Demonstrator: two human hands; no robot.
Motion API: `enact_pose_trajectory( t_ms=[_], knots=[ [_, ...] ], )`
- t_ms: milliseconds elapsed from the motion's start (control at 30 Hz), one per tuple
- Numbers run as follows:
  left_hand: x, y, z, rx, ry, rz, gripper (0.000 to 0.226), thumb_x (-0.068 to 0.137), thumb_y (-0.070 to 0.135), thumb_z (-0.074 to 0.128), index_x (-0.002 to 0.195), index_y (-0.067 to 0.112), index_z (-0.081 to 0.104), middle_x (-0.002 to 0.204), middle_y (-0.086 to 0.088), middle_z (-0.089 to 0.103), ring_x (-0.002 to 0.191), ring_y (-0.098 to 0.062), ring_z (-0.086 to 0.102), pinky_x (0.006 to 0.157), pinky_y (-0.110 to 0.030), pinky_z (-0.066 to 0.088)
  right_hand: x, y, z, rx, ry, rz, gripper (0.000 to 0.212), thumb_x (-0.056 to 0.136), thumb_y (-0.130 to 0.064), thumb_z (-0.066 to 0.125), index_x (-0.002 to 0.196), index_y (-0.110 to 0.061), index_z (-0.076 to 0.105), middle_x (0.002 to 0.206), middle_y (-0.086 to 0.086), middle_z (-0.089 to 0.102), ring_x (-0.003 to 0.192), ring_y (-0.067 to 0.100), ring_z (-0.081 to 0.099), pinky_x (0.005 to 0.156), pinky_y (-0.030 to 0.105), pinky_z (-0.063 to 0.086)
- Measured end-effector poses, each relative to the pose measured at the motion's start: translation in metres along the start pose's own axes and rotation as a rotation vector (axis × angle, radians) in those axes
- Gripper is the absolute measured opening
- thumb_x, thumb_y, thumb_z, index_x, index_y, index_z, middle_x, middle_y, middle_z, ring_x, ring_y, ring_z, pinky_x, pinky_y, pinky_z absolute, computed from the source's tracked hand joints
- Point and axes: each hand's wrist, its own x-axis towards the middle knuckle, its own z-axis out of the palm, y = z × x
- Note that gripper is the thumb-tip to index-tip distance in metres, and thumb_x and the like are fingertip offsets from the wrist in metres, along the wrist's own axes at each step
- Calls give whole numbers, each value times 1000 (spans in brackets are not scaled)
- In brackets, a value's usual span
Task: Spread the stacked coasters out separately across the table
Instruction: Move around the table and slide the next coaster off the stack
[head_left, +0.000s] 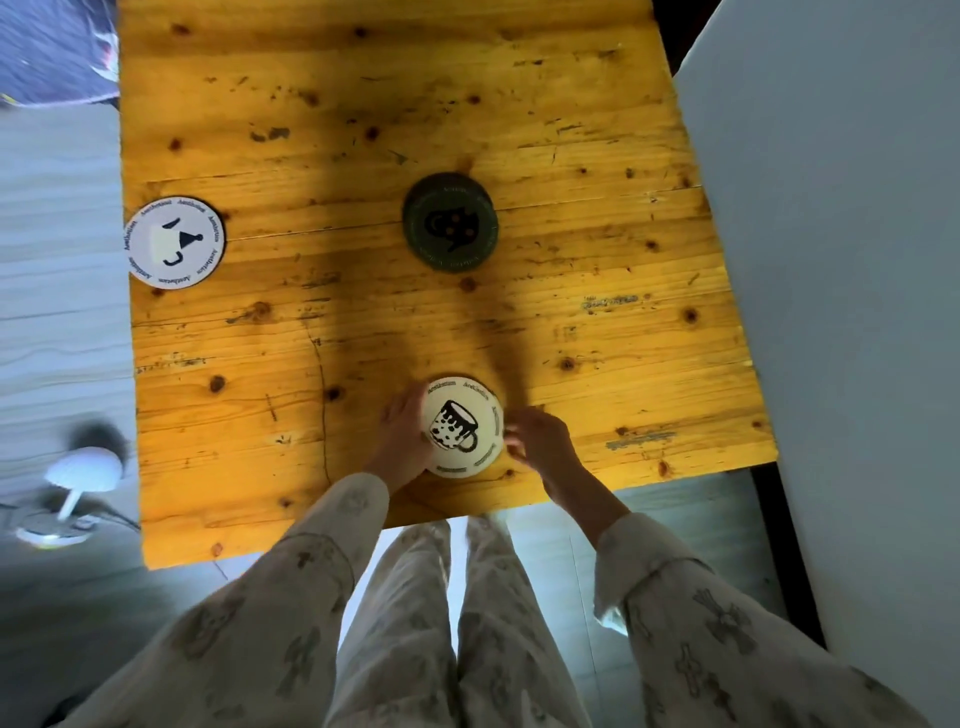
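Observation:
A cream round coaster (465, 427) with a black mug drawing lies near the front edge of the yellow wooden table (363, 156). My left hand (402, 441) grips its left rim. At its right rim my right hand (537, 441) touches it with curled fingers. A dark green coaster stack (451, 222) sits in the table's middle, with more than one disc showing at its edge. Alone at the left edge lies a white coaster (175, 242) with black shapes.
A white panel (831, 260) runs along the table's right side. A small white lamp (78, 488) with a cable stands on the grey floor at the left. My patterned trouser legs (457, 623) are below the table's front edge.

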Motion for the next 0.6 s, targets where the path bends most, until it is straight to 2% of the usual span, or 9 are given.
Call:
enact_pose_trajectory(
  t_ms=[33, 100, 133, 200, 267, 367, 467, 533, 600],
  knots=[
    [-4, -3, 2, -72, 8, -41, 66, 83, -6, 39, 142, 16, 19, 149, -15, 25, 138, -35, 22, 116, -51, 20, 2, -4, 0, -40, 36, -74, 25, 92, -5, 41, 95, -8, 65, 110, 22, 65, 83, 31, 60, 76, 43, 49],
    [-12, -7, 5, -187, 22, -92, 61, 86, -1, 40, 141, 16, 20, 143, -18, 35, 128, -36, 40, 106, -55, 37, 6, -9, 0, -126, 81, -159, 28, 93, -6, 41, 110, -8, 64, 115, 19, 66, 99, 36, 62, 82, 42, 49],
    [-16, -8, 7, -217, 38, -114, 59, 87, 1, 42, 140, 15, 22, 140, -18, 39, 123, -36, 45, 102, -56, 41, 8, -10, 0, -160, 97, -178, 30, 93, -7, 41, 115, -7, 62, 114, 17, 66, 98, 35, 62, 77, 38, 48],
    [-18, -8, 8, -224, 74, -149, 56, 87, 3, 44, 138, 14, 27, 139, -19, 38, 121, -37, 46, 102, -55, 40, 10, -10, -1, -242, 152, -196, 32, 92, -7, 40, 117, -7, 61, 101, 15, 66, 77, 29, 59, 61, 27, 43],
    [-14, -4, 6, -201, 73, -151, 54, 87, 3, 43, 138, 14, 29, 145, -17, 29, 128, -37, 38, 109, -53, 33, 9, -8, -1, -278, 202, -158, 35, 90, -5, 39, 116, -8, 62, 85, 13, 62, 64, 21, 51, 52, 25, 37],
    [-6, 3, 0, -165, 2, -123, 58, 86, 1, 39, 141, 18, 27, 151, -11, 22, 138, -33, 23, 114, -50, 25, 8, 0, 0, -165, 129, -44, 34, 88, -2, 37, 111, -6, 62, 74, 5, 57, 67, 22, 50, 63, 33, 43],
    [-6, 3, -1, -158, -79, -102, 60, 85, 0, 38, 141, 19, 27, 152, -10, 21, 140, -32, 17, 115, -51, 21, 3, -3, 3, -61, 65, 5, 23, 90, -4, 42, 96, -17, 60, 94, 8, 61, 84, 23, 54, 69, 35, 48],
    [-10, 1, -1, -215, -119, -106, 58, 86, 0, 37, 140, 18, 29, 150, -13, 24, 138, -33, 25, 113, -54, 27, 5, -9, 2, -15, 61, -13, 22, 90, -5, 46, 95, -18, 62, 99, 9, 61, 87, 23, 55, 67, 33, 47],
    [-14, -2, 0, -308, -126, -124, 52, 88, 1, 39, 138, 14, 32, 147, -16, 28, 132, -32, 36, 108, -53, 36, 9, -13, -1, -11, 75, -42, 21, 90, -4, 47, 95, -16, 63, 103, 13, 63, 92, 28, 56, 76, 41, 50]
  ],
)
